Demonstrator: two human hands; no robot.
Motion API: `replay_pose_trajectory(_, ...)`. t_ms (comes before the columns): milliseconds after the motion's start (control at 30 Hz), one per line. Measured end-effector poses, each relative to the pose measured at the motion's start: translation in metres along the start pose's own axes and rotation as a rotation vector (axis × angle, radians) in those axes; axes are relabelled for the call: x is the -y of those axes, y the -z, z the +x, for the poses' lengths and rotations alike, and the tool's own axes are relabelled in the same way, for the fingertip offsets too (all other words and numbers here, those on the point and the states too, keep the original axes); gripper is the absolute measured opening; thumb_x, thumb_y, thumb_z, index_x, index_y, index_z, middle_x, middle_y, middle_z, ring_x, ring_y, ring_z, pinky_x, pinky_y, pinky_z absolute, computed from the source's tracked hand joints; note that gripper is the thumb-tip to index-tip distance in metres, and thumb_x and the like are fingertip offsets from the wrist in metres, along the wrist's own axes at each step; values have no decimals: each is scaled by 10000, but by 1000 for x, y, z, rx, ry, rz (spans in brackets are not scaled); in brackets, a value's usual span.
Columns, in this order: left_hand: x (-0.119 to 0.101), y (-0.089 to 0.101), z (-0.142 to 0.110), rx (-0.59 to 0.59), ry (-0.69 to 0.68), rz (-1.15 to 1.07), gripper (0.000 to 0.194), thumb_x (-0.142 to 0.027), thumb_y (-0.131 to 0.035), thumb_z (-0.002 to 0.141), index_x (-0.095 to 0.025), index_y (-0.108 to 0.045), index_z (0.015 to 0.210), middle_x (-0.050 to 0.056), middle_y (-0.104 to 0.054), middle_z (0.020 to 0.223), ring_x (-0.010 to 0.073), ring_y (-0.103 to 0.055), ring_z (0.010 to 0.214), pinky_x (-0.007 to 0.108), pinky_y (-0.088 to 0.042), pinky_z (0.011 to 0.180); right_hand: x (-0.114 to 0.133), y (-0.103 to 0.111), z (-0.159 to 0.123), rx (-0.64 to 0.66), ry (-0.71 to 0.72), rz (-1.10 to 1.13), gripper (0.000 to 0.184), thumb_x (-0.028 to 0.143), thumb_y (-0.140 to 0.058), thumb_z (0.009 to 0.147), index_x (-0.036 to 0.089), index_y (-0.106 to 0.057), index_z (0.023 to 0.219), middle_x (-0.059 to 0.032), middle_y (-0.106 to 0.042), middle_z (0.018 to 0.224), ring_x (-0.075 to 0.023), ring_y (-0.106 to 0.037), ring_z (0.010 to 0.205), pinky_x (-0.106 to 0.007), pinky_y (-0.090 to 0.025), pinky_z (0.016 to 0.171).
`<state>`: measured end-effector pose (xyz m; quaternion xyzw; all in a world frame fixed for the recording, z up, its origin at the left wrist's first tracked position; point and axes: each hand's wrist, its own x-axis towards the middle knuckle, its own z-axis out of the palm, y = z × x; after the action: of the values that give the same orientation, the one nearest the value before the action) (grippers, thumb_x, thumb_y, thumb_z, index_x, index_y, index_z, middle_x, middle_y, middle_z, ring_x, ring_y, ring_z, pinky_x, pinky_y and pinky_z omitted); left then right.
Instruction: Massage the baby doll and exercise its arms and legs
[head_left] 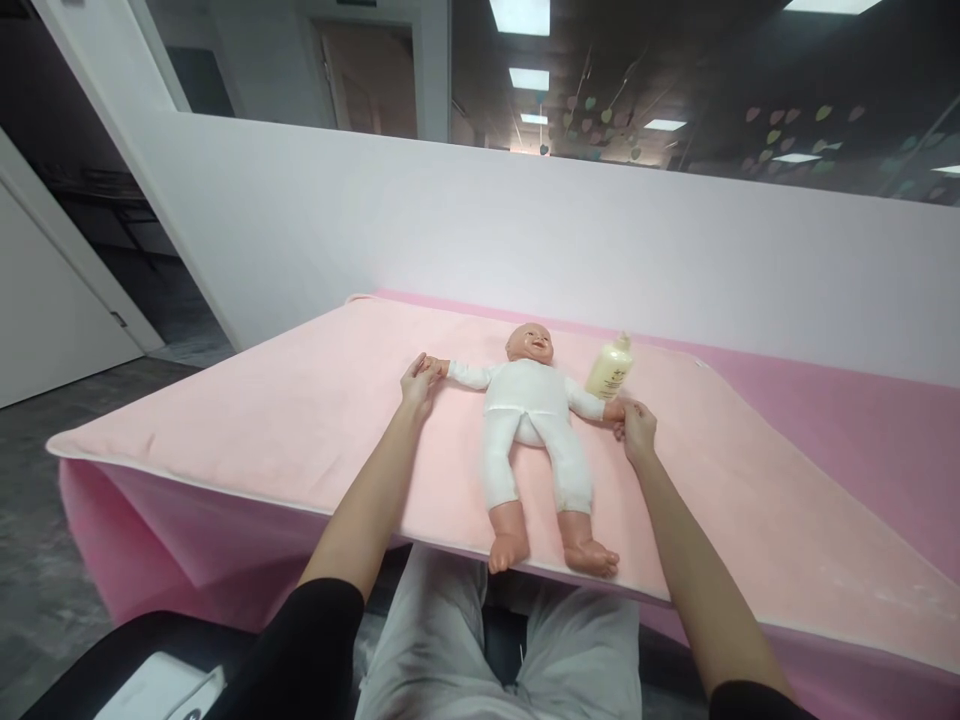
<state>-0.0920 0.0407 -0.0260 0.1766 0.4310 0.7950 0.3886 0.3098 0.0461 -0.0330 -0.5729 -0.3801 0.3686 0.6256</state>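
A baby doll (527,390) with a white cloth body lies on its back on the pink table cover, head toward the wall and bare feet at the near edge. Its arms are spread out to both sides. My left hand (418,382) is closed around the doll's hand on the left. On the other side my right hand (637,430) grips the doll's other hand between thumb and fingers. Just beyond that arm, a pale yellow bottle (610,368) with a pump-like top rests on the cover.
The light pink cover (285,400) lies over a darker pink cloth (847,420) that hangs down the table's front. A white partition wall (600,240) with glass above borders the far side. At lower left a white object (154,690) sits on a black seat.
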Motion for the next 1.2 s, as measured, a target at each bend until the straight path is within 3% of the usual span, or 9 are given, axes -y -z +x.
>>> replay_pose_trajectory(100,0,-3,-1,-21,-10,29,482,5,-691,702,-145,-645,1158,91,-687,1022,147,-697,860,359,-553,917,4,9,-3,101,-31,50,165,306,-630,728,168,-623,817,61,-500,439,-93,-393,308,-187,-253,268)
replay_pose_trajectory(267,2,-7,-4,-107,-64,51,390,-43,-721,699,-144,-651,1069,77,-677,979,149,-688,866,352,-559,902,5,8,-4,75,-22,31,171,334,-657,771,180,-584,754,65,-491,427,-75,-383,293,-172,-270,257)
replay_pose_trajectory(433,5,-9,-3,-122,-101,42,274,-107,-700,748,-152,-637,1011,69,-675,950,137,-679,859,335,-553,901,7,5,-6,69,-22,21,201,363,-646,805,185,-573,748,60,-503,462,-63,-382,287,-162,-257,245)
replay_pose_trajectory(667,8,-7,4,-139,-83,144,309,-109,-670,733,-168,-615,1031,31,-654,889,105,-652,790,282,-543,855,8,3,-7,74,-32,41,216,385,-572,868,195,-573,765,67,-486,442,-72,-376,278,-170,-242,245)
replay_pose_trajectory(967,9,-8,4,-118,-111,172,368,-99,-677,687,-179,-629,1043,18,-639,882,103,-646,776,283,-546,839,6,1,1,41,-123,118,458,525,-434,924,144,-658,803,-11,-604,519,-78,-377,289,-208,-244,259)
replay_pose_trajectory(1067,9,-8,1,-107,-133,145,333,-100,-708,691,-175,-633,1007,29,-644,912,107,-652,798,288,-549,857,6,2,-2,69,-106,133,376,500,-533,870,151,-660,810,7,-595,526,-71,-378,312,-196,-221,267)
replay_pose_trajectory(1200,7,-8,-1,-94,-168,142,243,-87,-699,719,-167,-641,941,39,-657,898,113,-658,828,281,-543,884,5,2,-5,101,-26,111,218,335,-747,692,161,-649,780,70,-521,478,-41,-349,337,-162,-222,292)
